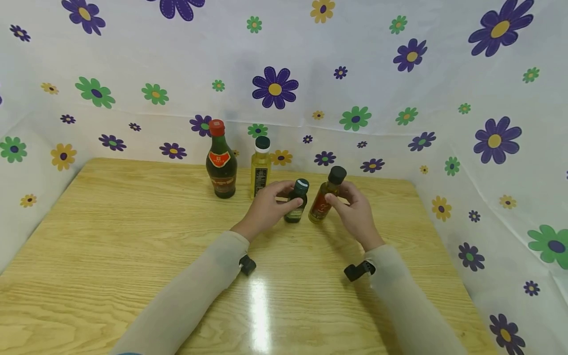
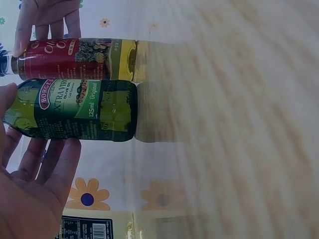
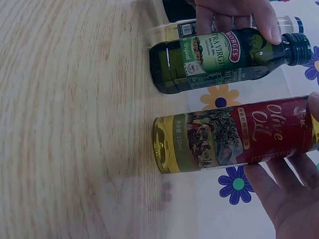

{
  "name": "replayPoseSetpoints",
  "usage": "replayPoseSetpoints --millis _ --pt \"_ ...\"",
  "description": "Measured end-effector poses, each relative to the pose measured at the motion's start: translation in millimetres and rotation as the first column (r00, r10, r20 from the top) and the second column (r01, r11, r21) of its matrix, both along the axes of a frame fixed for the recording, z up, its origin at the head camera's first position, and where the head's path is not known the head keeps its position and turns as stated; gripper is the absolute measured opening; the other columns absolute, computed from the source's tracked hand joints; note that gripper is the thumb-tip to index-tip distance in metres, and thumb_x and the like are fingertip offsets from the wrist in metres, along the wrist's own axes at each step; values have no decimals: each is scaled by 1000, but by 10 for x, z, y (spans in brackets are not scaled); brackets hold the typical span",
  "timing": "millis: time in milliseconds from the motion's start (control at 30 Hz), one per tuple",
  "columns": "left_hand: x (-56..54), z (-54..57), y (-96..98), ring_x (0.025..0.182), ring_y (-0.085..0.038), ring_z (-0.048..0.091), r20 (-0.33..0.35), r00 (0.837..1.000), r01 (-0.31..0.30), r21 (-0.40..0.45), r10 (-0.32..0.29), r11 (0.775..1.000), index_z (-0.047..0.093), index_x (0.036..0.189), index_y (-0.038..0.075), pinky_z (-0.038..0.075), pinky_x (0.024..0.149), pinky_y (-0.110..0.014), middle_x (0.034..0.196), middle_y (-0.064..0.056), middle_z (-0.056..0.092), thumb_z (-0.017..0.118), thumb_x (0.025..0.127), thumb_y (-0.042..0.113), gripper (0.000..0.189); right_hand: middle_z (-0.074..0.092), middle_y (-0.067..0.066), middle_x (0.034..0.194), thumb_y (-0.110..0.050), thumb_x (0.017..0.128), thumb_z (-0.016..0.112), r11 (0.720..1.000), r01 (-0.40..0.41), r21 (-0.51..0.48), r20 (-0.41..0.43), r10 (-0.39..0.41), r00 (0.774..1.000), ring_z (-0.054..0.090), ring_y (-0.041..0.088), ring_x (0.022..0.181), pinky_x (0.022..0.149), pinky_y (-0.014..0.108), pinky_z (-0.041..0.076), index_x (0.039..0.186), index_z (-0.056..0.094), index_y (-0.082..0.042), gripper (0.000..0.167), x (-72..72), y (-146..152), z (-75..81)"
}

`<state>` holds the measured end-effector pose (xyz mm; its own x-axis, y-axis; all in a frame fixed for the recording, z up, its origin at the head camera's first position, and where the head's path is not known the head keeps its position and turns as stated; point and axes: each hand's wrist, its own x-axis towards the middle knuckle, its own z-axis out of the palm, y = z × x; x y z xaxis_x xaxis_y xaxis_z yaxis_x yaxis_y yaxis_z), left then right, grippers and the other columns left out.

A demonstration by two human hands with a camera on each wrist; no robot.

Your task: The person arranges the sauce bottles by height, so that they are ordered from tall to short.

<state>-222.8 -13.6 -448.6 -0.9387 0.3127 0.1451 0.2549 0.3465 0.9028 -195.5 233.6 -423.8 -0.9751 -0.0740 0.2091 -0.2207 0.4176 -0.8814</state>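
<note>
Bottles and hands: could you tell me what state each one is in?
Red-capped bottle: upright, capped, not held.
Yellow bottle: upright, capped, not held.
Borges bottle: capped, held.
Red-label bottle: capped, held.
Left hand: gripping the Borges bottle.
Right hand: gripping the red-label bottle.

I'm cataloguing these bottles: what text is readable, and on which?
"BORGES": green olive oil bottle
"EXTRA VIRGI", end unclear: same bottle
"OLIVE OIL": same bottle
"Original": same bottle
"125ml": same bottle
"Olive Oil": red-labelled olive oil bottle
"净含量:200ml": same bottle
Too small or blurred: remaining print, including on red-capped bottle and yellow oil bottle.
</note>
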Motion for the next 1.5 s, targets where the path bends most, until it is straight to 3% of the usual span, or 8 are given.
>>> replayPoseSetpoints --millis 267,467,767,900,1100,1200,1400,1500 --pt "-10 13 18 118 -23 65 -15 1000 12 7 -12 1000 60 144 16 56 100 -41 125 -1 64 75 96 39 55 64 13 138 -31 102 68 999 19 33 -28 -18 999 60 32 126 104 57 51 142 58 -10 46 -104 72 32" --pt "12 10 13 118 -23 64 13 1000 4 7 -4 1000 59 146 16 56 100 -41 127 -1 63 74 96 40 57 61 13 140 -31 103 67 999 19 44 -45 -17 999 59 34 128 109 59 47 142 57 -10 46 -256 84 114" --pt "-23 4 8 120 -23 64 10 1000 6 9 -6 1000 59 146 17 55 102 -43 129 1 63 74 96 43 58 61 11 138 -30 101 69 996 -80 37 -33 81 996 58 33 131 111 56 47 139 59 -12 44 -554 -17 264" --pt "-23 -24 -1 120 -23 64 16 1000 4 -6 -4 1000 59 145 18 54 103 -44 129 1 63 74 96 43 58 60 12 138 -25 101 70 990 -143 15 3 143 990 56 33 133 112 56 45 138 58 -10 42 -620 -97 298" --pt "-17 -20 -2 120 -23 63 9 1000 10 3 -10 1000 59 146 17 54 102 -45 131 -1 62 74 96 42 58 64 16 133 -17 101 69 980 -196 43 -8 196 981 59 34 128 113 55 44 137 59 -7 39 -731 -207 312" --pt "-14 -11 -12 120 -23 63 7 1000 11 7 -11 1000 60 145 18 54 102 -45 130 0 63 74 96 42 56 64 20 133 -14 102 67 974 -222 55 -2 222 975 58 37 128 113 56 42 138 58 -4 39 -748 -278 357" --pt "-7 -14 -6 120 -20 62 22 1000 17 29 -18 999 60 144 17 54 103 -43 130 2 62 73 97 41 54 63 22 133 -14 103 66 966 -246 82 35 244 969 58 41 129 111 58 45 137 57 -1 38 -604 -409 560" --pt "-2 -19 -4 121 -19 62 29 999 13 33 -14 999 60 144 16 53 104 -42 132 2 61 73 97 41 55 61 22 134 -15 103 66 964 -250 91 66 244 967 57 41 131 110 58 46 138 56 -1 38 -580 -440 587"
